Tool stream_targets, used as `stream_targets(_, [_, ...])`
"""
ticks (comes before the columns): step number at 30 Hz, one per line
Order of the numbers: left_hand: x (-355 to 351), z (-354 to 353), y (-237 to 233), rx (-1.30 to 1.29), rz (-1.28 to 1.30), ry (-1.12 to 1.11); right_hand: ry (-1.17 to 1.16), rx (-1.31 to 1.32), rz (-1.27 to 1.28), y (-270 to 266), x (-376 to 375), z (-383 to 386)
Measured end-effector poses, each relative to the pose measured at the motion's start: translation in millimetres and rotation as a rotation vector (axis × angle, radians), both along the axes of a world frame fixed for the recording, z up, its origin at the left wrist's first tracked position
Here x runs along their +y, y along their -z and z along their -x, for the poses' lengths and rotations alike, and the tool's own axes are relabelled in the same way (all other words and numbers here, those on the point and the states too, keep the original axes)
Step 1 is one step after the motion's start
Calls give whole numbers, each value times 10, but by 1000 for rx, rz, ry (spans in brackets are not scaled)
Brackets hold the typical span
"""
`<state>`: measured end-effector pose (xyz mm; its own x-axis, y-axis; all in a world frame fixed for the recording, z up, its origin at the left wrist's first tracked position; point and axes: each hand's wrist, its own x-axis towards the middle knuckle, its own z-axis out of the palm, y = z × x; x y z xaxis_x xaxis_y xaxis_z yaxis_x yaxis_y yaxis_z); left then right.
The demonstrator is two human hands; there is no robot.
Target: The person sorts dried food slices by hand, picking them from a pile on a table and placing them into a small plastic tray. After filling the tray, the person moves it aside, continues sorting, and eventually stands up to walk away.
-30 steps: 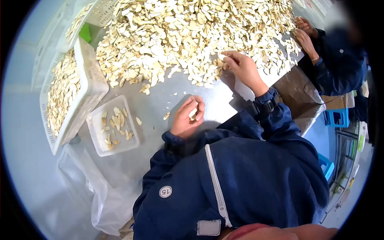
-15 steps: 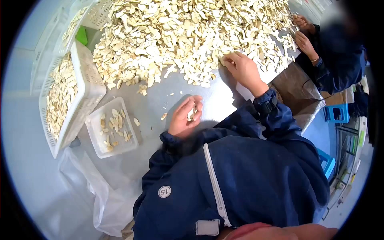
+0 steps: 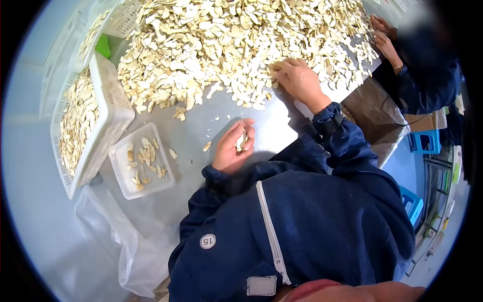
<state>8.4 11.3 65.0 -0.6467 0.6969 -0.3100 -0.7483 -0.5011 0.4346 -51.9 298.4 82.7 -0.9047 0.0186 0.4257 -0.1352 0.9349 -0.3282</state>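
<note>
A big heap of pale dried slices (image 3: pixel 226 45) covers the far half of a grey metal table (image 3: pixel 201 126). My right hand (image 3: pixel 297 80) rests on the heap's near edge, its fingers curled into the slices. Closer to me, my left hand (image 3: pixel 232 147) lies on the bare table and holds a few slices (image 3: pixel 241 141) in its cupped fingers. One loose slice (image 3: pixel 207 146) lies just left of it.
A small clear tray (image 3: pixel 142 161) with several slices sits at the left. Beside it a white slotted basket (image 3: pixel 108 108) full of slices leans at the table's edge. A plastic bag (image 3: pixel 126 241) hangs below. Another person's hands (image 3: pixel 385 38) work the heap at far right.
My right hand slid from the heap's edge deeper into the slices, up and slightly left. The left hand stayed put with its slices.
</note>
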Motion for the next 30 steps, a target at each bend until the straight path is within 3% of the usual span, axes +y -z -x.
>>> stream_targets(5, [0, -2, -39, -2, 38, -5, -83, -17, -50, -56, -144, 38])
stream_targets(14, [3, 8, -34, 5, 25, 4, -4, -41, -226, 25, 41, 41])
stream_targets(17, [-1, 8, -4, 5, -4, -1, 91, -149, 88, -40, 91, 83])
stream_targets(18, [-5, 13, 5, 8, -6, -4, 126, -276, 340, -122, 86, 63])
stream_targets(22, [-14, 9, 17, -3, -16, -2, 14, -449, 864, -182, 164, 37])
stream_targets(25, [-7, 11, 16, 2, -18, 0, -60, -423, 1052, -261, 76, -47])
stream_targets(30, [-33, 12, 78, 25, -27, 16, -250, -567, 1058, -326, -59, -121])
